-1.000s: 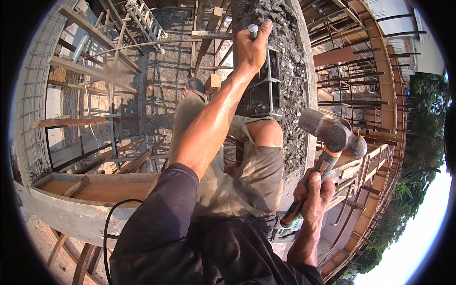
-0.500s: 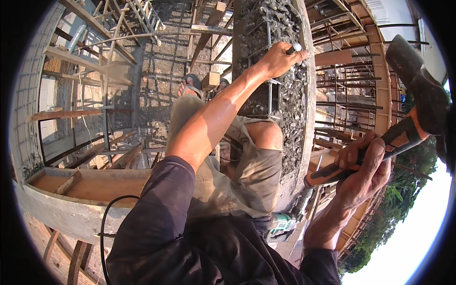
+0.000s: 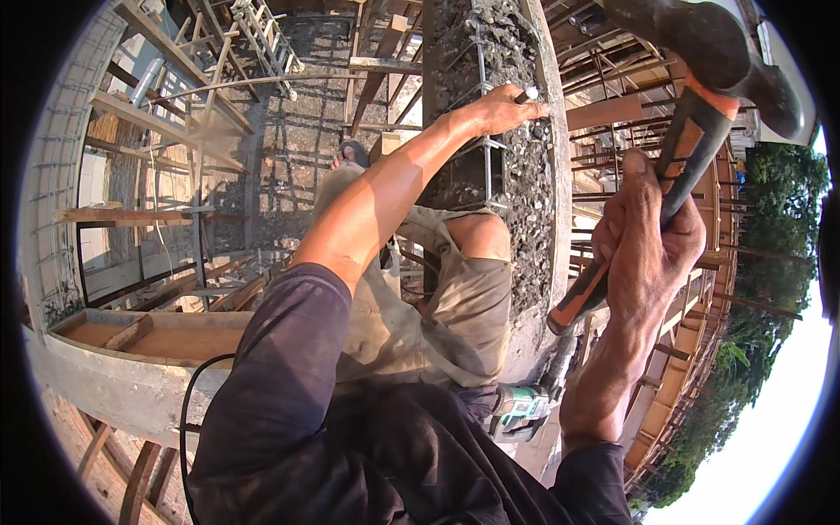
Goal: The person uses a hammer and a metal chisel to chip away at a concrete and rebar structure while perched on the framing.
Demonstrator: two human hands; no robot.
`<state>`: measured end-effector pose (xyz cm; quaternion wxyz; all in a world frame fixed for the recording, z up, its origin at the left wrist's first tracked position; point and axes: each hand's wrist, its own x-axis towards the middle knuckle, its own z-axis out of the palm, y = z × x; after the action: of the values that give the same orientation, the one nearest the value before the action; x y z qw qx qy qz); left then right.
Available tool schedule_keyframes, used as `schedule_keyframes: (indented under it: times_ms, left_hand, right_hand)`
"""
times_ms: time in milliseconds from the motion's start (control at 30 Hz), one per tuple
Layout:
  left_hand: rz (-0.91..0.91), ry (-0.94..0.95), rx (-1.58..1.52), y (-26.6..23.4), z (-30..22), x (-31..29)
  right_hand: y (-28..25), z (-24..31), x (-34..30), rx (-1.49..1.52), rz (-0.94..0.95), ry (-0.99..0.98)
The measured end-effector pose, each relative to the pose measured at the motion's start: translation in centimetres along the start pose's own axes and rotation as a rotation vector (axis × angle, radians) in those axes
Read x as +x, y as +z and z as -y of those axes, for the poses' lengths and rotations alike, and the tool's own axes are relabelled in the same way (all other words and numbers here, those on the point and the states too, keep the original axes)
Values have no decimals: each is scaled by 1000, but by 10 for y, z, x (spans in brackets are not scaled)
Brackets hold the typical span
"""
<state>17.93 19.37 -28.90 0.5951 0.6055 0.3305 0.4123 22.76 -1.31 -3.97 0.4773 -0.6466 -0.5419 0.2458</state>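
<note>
My left hand (image 3: 497,111) is closed around what looks like a chisel (image 3: 530,93); only its round metal end shows above the fist. It rests over the rough, broken concrete top of a long beam (image 3: 530,210). A thin steel bar (image 3: 487,166) with tie wires runs along the beam close to that hand. On the right, my right hand (image 3: 652,227) grips a hammer (image 3: 700,136) by its black and orange handle. The dark hammer head is raised at upper right, apart from the chisel.
A green power tool (image 3: 523,404) lies beside my hip. A black cable (image 3: 185,411) curves at lower left. Timber props and planks (image 3: 140,216) stand below on the left, and formwork with bars (image 3: 612,109) on the right. My sandalled foot (image 3: 352,154) is lower down.
My right hand has lifted and tilted the hammer more upright, its head moving up and left. My left hand stays on the chisel, slightly shifted with the view.
</note>
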Motion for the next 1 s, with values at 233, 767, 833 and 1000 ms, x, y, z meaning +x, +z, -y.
schedule_keyframes:
  times_ms: [233, 767, 833, 1000]
  left_hand:
    - [-55, -110, 218, 9, -15, -1]
    - [-102, -107, 105, 17, -15, -2]
    - [-105, -131, 48, 23, -6, 0]
    - [-74, -107, 87, 17, -12, -1]
  right_hand:
    - [2, -66, 31, -73, -15, -156]
    - [-27, -8, 41, 83, -133, -321]
    - [-22, -91, 43, -515, 237, 148]
    - [-19, -42, 10, -221, 287, 336]
